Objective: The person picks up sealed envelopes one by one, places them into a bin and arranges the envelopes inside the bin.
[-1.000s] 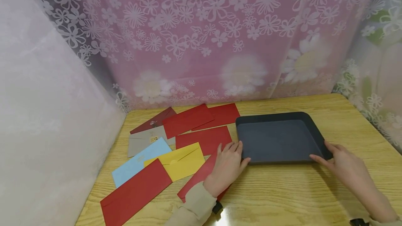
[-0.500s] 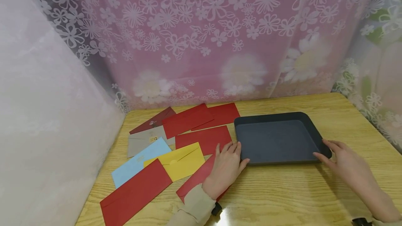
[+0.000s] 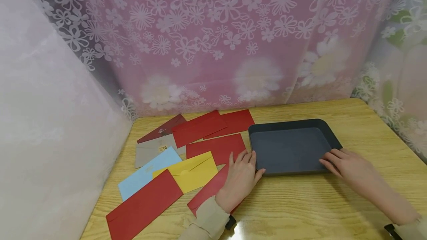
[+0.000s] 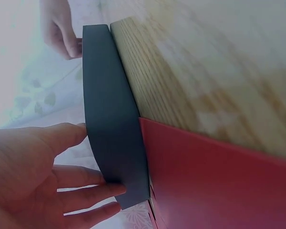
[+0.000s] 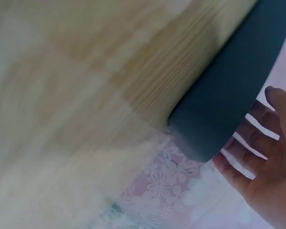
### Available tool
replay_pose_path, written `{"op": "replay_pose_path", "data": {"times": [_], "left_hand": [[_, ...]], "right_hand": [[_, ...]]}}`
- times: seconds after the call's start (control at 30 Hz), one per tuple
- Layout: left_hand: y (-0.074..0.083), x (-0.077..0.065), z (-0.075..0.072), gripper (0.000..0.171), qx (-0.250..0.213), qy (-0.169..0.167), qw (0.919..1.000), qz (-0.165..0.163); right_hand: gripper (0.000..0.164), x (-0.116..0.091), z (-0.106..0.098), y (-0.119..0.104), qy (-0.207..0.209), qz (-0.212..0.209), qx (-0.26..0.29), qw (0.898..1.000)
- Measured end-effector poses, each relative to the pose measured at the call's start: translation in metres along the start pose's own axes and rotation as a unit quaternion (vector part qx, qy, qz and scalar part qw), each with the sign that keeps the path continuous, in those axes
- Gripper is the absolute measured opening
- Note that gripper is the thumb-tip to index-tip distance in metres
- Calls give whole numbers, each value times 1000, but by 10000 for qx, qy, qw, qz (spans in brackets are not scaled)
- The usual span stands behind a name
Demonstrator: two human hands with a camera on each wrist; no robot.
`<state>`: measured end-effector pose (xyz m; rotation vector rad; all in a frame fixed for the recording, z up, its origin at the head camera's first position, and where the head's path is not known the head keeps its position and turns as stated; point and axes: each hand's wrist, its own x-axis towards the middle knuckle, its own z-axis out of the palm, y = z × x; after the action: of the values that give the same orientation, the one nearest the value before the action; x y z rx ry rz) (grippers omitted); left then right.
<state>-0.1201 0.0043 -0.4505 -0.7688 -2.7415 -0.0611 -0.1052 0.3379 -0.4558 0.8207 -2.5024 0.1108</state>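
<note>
A dark grey rectangular baking tray (image 3: 290,151) lies on the wooden table. At its front-left corner my left hand (image 3: 240,179) touches the outer wall, fingers fairly straight and thumb by the front edge. The left wrist view shows those fingers (image 4: 90,193) against the tray's side wall (image 4: 109,105). Over the front-right corner of the tray is my right hand (image 3: 353,169), its fingers spread near the rim in the right wrist view and not curled round it. A red envelope (image 3: 213,188) lies partly under my left hand and forearm.
Left of the tray lie several overlapping envelopes: a yellow one (image 3: 191,173), a light blue one (image 3: 150,171), a grey one (image 3: 155,147), a dark maroon one (image 3: 163,129) and red ones such as the front-left one (image 3: 143,206). A flowered pink curtain (image 3: 213,47) hangs behind the table.
My right hand has come off the tray's right edge and moved left, over the front-right corner. The left hand, tray and envelopes look almost unmoved.
</note>
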Motion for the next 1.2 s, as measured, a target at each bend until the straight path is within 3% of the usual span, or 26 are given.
{"op": "replay_pose_path", "data": {"times": [0.13, 0.27, 0.43, 0.73, 0.87, 1.0, 1.2], "left_hand": [[0, 0, 0, 57, 29, 27, 10000, 0], [0, 0, 0, 56, 43, 1, 10000, -19], [-1, 1, -1, 57, 14, -68, 10000, -68], [-7, -1, -3, 56, -106, -83, 9999, -60], [-23, -4, -12, 48, -523, 89, 9985, -129], [-46, -7, -24, 36, -892, 483, 9946, -216], [-79, -23, -34, 21, -1170, 722, 9884, -651]], "right_hand": [[63, -5, 5, 9, -170, -545, -456, 9973], [89, -10, 7, 16, -638, -942, -733, 9908], [90, -11, 9, 17, -803, -839, -709, 9907], [85, -10, 14, 12, -381, -551, -585, 9960], [83, -9, 15, 10, -219, -500, -514, 9972], [83, -10, 16, 9, -288, -460, -513, 9972], [85, -9, 15, 10, -355, -525, -583, 9963]]}}
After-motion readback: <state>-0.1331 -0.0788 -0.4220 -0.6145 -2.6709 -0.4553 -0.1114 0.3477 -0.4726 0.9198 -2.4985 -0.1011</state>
